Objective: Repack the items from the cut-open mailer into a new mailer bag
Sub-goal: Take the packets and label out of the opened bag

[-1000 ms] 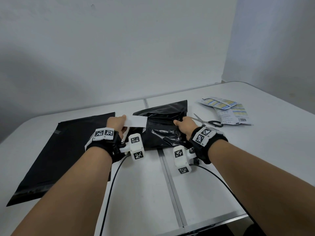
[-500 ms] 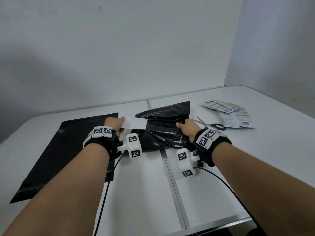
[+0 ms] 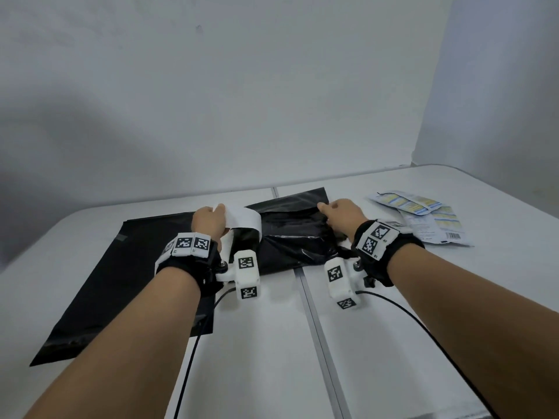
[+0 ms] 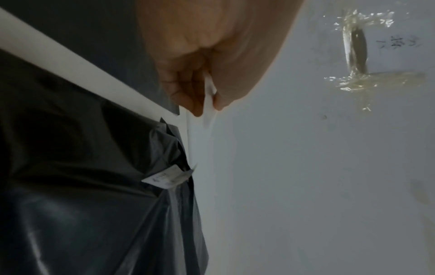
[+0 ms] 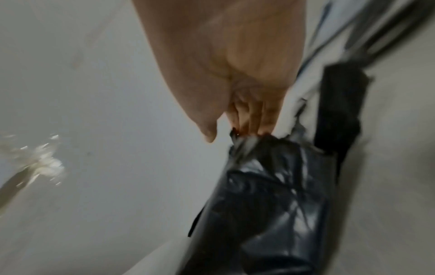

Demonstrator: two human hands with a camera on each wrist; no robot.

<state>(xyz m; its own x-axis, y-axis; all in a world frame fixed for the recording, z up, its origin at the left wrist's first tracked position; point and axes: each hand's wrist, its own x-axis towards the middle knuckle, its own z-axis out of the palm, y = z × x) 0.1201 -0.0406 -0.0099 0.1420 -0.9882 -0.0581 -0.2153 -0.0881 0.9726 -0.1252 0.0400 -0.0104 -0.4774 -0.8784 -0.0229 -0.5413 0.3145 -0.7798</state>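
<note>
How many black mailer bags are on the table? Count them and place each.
2. A flat black mailer lies at the left; a crumpled black mailer sits centre, between both hands. Others may be hidden.

Plain pale wall (image 3: 242, 101) stood behind a white table (image 3: 272, 343); a 2nd wall (image 3: 499, 86) met it at a right-hand corner. A metal seam (image 3: 317, 328) split the tabletop. Light soft.

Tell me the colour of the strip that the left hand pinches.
White. The strip shows best in the head view, pinched by the left hand.
</note>
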